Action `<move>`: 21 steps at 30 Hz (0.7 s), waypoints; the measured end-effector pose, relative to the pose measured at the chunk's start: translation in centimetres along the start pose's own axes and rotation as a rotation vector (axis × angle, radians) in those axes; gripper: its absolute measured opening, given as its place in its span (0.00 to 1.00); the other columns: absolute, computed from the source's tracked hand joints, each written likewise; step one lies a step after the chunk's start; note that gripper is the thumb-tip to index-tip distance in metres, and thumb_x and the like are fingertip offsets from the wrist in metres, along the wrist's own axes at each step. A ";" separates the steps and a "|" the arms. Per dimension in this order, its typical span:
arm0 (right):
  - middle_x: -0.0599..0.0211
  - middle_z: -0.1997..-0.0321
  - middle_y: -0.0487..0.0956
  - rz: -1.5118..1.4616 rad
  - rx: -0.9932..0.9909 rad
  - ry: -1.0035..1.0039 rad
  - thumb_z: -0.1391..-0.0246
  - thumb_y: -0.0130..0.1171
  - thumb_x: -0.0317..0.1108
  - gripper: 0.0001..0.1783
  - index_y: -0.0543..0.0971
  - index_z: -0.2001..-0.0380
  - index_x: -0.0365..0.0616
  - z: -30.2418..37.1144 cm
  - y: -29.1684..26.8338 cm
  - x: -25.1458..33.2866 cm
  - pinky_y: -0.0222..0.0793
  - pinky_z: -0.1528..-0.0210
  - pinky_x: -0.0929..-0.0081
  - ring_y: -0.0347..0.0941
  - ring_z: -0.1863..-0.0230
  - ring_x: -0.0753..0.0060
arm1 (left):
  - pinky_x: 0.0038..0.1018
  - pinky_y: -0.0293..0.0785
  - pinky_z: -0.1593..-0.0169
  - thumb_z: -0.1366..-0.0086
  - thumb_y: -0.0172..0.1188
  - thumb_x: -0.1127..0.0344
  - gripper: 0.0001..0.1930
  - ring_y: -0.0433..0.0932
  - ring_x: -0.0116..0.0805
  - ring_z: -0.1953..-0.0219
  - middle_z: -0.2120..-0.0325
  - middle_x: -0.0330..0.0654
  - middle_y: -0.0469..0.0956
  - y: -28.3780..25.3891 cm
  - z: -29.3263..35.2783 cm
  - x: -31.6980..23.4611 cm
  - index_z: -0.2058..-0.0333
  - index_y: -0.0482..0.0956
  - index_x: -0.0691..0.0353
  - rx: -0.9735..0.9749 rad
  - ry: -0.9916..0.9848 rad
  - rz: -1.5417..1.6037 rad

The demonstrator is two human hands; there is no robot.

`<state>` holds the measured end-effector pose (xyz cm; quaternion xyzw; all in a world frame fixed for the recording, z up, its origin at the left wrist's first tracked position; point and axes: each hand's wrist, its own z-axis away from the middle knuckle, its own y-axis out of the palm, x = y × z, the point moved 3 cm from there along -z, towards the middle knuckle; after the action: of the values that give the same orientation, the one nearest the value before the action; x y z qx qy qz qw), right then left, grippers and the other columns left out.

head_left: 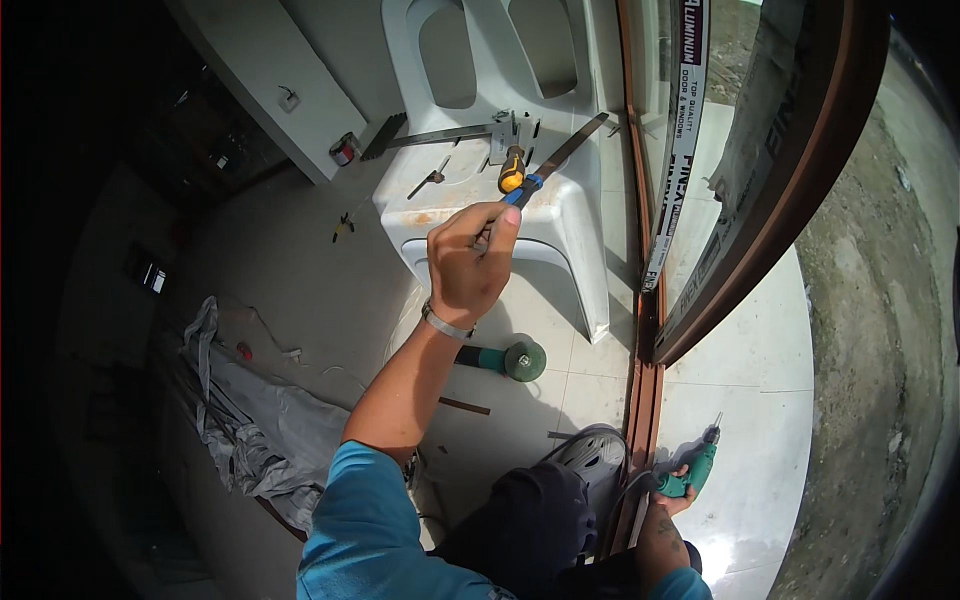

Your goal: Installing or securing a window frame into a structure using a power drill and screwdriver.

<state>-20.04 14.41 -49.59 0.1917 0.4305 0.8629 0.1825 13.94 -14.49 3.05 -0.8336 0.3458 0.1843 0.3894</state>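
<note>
My left hand (pixel 470 258), with a bracelet or watch on its wrist, is closed around the blue-and-black handle of a flat file (pixel 572 146). Its dark blade points up and away over the seat of a white plastic chair (pixel 405 228). Just beyond my fingers, a screwdriver (pixel 513 170) with a yellow-and-dark handle lies on that seat. Low on the right, my right hand (pixel 680 490) grips a green power drill (pixel 698 468), its bit pointing away from me. The drill is over the pale tiles outside the door track, and its trigger is hidden.
A long metal square (pixel 440 136) and small metal parts lie on the chair. Beneath its front is a green angle grinder (pixel 522 361). A brown-framed glass door panel (pixel 770 250) rises on the right above its track (pixel 645 400). Crumpled grey sheeting (pixel 275 420) covers the left floor.
</note>
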 end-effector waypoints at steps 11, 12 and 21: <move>0.60 0.60 0.77 1.109 -0.540 -0.407 0.52 0.55 0.32 0.24 0.72 0.51 0.30 3.2 8.7 -0.7 0.71 0.60 0.69 0.74 0.65 0.62 | 0.32 0.76 0.58 0.44 0.58 0.44 0.28 0.81 0.45 0.67 0.68 0.53 0.82 4.8 -13.8 8.6 0.68 0.81 0.72 0.357 -0.406 -0.282; 0.62 0.61 0.77 1.161 -0.229 -0.449 0.50 0.53 0.27 0.21 0.73 0.51 0.31 2.6 10.7 -0.6 0.70 0.61 0.73 0.73 0.66 0.67 | 0.30 0.77 0.58 0.43 0.59 0.46 0.28 0.82 0.43 0.68 0.65 0.53 0.82 3.9 -13.1 6.2 0.63 0.81 0.72 0.334 -0.411 -0.066; 0.63 0.61 0.77 0.981 0.933 0.312 0.45 0.64 0.33 0.28 0.66 0.44 0.37 19.8 47.6 -14.1 0.68 0.78 0.84 0.74 0.72 0.79 | 0.28 0.74 0.61 0.42 0.66 0.64 0.17 0.79 0.35 0.67 0.71 0.50 0.80 0.0 5.1 -5.0 0.58 0.77 0.70 0.646 -0.027 0.417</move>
<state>-5.44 -5.84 -2.34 0.2963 0.6413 0.5878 -0.3943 10.25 -8.39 2.72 -0.5772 0.5431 0.1518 0.5906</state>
